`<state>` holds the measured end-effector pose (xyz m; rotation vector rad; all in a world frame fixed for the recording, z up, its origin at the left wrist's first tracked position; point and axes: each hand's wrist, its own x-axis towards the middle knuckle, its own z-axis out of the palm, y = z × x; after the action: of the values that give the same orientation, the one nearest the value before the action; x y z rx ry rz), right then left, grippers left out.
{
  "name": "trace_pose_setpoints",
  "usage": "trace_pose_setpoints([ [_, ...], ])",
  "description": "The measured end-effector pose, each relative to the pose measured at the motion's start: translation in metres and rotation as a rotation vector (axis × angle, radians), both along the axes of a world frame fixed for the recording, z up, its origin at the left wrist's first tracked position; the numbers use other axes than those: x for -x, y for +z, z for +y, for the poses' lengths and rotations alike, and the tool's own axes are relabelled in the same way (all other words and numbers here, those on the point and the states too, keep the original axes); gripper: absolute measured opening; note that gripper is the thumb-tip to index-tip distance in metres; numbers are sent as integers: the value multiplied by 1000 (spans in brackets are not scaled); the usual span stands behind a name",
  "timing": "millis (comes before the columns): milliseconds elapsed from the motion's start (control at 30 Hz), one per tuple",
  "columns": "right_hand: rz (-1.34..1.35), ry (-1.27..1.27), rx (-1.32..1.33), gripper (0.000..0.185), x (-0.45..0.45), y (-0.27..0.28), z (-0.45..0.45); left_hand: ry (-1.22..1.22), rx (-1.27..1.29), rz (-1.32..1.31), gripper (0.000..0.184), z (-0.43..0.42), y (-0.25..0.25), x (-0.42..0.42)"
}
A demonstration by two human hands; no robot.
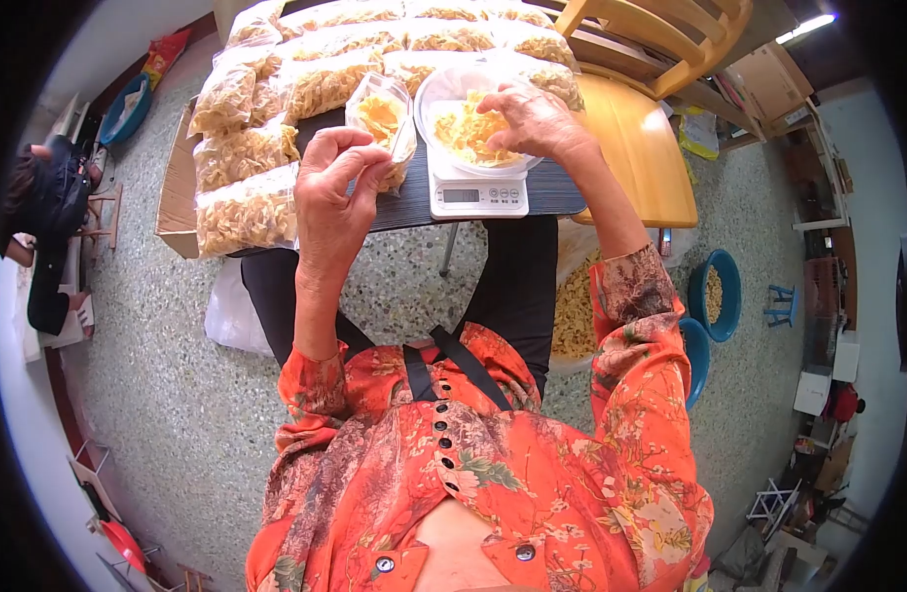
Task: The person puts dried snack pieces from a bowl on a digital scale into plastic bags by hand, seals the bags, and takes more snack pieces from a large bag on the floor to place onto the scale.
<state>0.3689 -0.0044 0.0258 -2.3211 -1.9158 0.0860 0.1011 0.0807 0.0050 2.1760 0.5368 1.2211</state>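
My left hand [340, 187] pinches the near edge of a clear plastic bag [381, 113], which stands open with pale yellow dried pieces inside. To its right, a white bowl [426, 104] rests on a white kitchen scale [479, 197] with a small display. Yellow dried pieces [458, 126] lie in the bowl. My right hand [532, 120] is over the bowl's right side, its fingers curled down at the pieces; whether it grips any is too small to tell.
Filled clear bags [246, 212] cover the back and left of the dark table [562, 202]. A wooden chair [631, 148] stands at the right. Blue basins [726, 266] and a large bag of pieces [575, 306] are on the floor. Another person [49, 197] sits far left.
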Motion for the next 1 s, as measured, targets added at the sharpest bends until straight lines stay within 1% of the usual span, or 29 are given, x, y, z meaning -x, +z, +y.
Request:
trace_pose_setpoints([
  [133,-52,-5,54,45,0,-4,10,-1,18,2,13,-1,2,-1],
  [200,-117,28,98,35,3,-7,17,-10,6,8,13,-1,2,-1],
  [233,-116,31,97,35,3,-10,17,-7,6,10,13,-1,3,-1],
  [300,-133,50,-41,22,6,-19,16,-13,-31,-6,12,-2,4,-2],
  [333,-131,52,-42,22,5,-24,18,-10,-32,-4,12,-1,4,-1],
  [400,-210,151,-116,17,1,-30,20,-5,-26,-15,12,-1,4,-1],
  [467,-199,144,-146,15,-3,-34,20,-2,-23,-14,12,-1,4,-2],
  [533,-188,139,-178,15,-2,-26,18,3,-21,-14,12,-1,5,-1],
  [600,131,-11,-273,14,-6,-15,11,-4,-35,-9,12,0,2,-2],
  [633,222,-6,-312,11,-13,-14,13,-5,-37,-12,12,1,1,-2],
  [667,219,-8,-315,11,-17,-12,11,-4,-37,2,12,2,0,-2],
  [733,571,-107,-402,7,-21,-5,7,-8,-40,10,13,1,0,-3],
  [767,762,-152,-401,9,-23,-3,7,-16,-28,5,13,0,0,-3],
  [800,758,-152,-406,9,-25,-5,7,-25,-16,-1,13,-1,0,-4],
  [867,1221,-220,-563,13,-27,-10,7,-25,-22,-12,13,-2,0,-8],
  [900,1280,-288,-590,18,-24,-11,8,-23,-22,-18,13,-2,0,-9],
  [933,1279,-285,-594,18,-22,-12,9,-23,-26,-20,13,-3,1,-9],
  [1000,1516,-436,-687,16,-22,-16,10,-35,-1,-13,13,-4,2,-10],
])
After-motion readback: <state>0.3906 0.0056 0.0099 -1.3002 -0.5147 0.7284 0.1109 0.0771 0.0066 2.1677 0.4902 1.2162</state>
